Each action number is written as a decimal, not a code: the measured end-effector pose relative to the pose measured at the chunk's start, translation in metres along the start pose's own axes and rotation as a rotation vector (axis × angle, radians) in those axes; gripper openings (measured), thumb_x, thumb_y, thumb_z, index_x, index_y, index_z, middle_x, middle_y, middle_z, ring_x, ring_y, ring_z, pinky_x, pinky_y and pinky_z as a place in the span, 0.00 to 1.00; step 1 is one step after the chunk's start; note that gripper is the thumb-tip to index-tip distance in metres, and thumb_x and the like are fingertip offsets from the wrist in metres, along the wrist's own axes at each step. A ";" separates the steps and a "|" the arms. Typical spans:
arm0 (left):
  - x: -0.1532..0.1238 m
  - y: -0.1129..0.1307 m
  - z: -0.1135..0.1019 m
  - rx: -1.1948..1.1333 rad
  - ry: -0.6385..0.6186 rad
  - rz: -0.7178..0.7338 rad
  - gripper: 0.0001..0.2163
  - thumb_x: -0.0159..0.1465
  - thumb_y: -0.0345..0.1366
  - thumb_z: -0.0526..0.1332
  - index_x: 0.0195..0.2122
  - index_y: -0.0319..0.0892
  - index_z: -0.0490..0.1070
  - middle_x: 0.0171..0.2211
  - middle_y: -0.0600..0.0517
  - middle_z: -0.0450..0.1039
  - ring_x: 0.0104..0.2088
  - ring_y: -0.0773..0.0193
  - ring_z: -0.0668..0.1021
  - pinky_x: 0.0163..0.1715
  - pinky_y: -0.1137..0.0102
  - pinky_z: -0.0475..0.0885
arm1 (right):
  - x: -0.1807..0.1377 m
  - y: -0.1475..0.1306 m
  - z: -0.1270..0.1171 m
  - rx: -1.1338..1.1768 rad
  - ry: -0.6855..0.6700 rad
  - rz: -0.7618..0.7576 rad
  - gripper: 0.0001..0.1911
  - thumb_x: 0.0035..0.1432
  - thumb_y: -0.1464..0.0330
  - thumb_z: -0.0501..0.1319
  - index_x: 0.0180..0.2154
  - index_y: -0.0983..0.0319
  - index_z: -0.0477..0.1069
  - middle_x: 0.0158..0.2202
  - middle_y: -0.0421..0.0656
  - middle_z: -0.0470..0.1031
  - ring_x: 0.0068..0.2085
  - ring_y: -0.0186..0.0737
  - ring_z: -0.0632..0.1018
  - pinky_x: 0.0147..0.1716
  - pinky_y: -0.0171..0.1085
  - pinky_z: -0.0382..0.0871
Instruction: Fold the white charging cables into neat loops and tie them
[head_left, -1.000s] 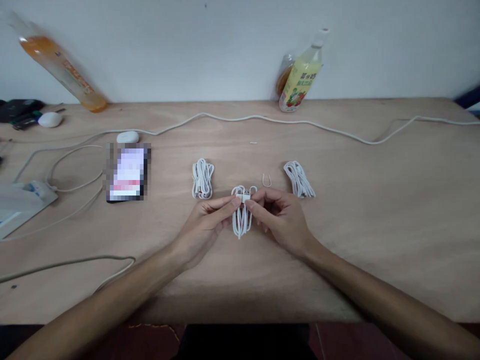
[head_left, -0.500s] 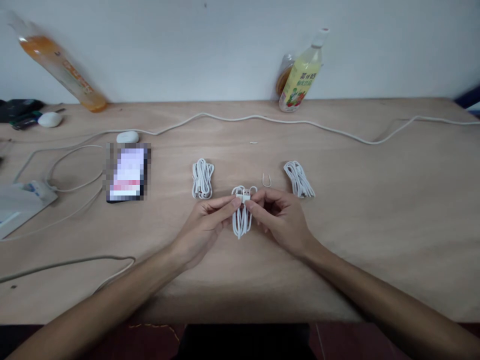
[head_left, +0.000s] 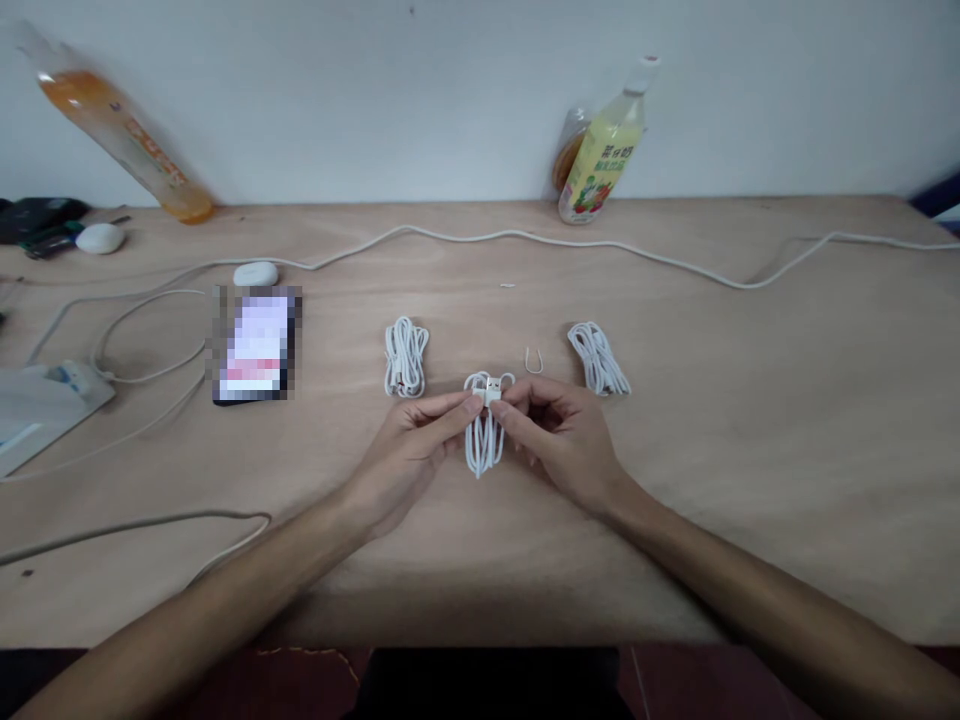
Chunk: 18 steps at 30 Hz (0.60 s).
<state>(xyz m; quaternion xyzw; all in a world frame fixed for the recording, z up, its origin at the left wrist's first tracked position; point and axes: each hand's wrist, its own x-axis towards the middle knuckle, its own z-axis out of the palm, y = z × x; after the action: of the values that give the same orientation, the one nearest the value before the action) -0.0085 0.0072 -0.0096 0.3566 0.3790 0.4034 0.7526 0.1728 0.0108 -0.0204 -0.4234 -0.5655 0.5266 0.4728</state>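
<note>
Between my two hands is a white USB cable point(head_left: 484, 445), folded into a bundle with its metal plug pointing away from me. My left hand point(head_left: 416, 440) pinches it from the left, thumb on the plug's white housing. From the right, my right hand point(head_left: 566, 435) grips the same housing between thumb and curled fingers. A second coiled white cable point(head_left: 406, 357) lies beyond my left hand, and a third coiled cable point(head_left: 598, 358) beyond my right. Just past my right fingertips rests a small U-shaped white tie point(head_left: 533, 361).
A long white cord point(head_left: 525, 236) crosses the wooden table point(head_left: 750, 450). At left are a phone point(head_left: 259, 345), a white oval case point(head_left: 255, 274) and a white box point(head_left: 52, 410). An orange drink bottle point(head_left: 127, 140) and a yellow-labelled bottle point(head_left: 607, 150) stand by the wall.
The USB plug has turned slightly, so its metal end shows more clearly. Both hands keep nearly the same place and grip.
</note>
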 end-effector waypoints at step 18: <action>-0.001 0.001 0.000 0.003 -0.011 -0.005 0.12 0.66 0.46 0.76 0.42 0.43 0.90 0.39 0.46 0.85 0.42 0.58 0.79 0.48 0.64 0.73 | -0.001 0.001 0.000 0.007 0.006 -0.003 0.18 0.66 0.55 0.70 0.27 0.58 0.73 0.20 0.33 0.66 0.21 0.31 0.64 0.21 0.35 0.58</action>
<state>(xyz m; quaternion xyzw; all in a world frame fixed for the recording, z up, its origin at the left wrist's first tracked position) -0.0093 0.0063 -0.0089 0.3590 0.3762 0.3991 0.7552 0.1727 0.0100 -0.0215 -0.4227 -0.5629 0.5267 0.4765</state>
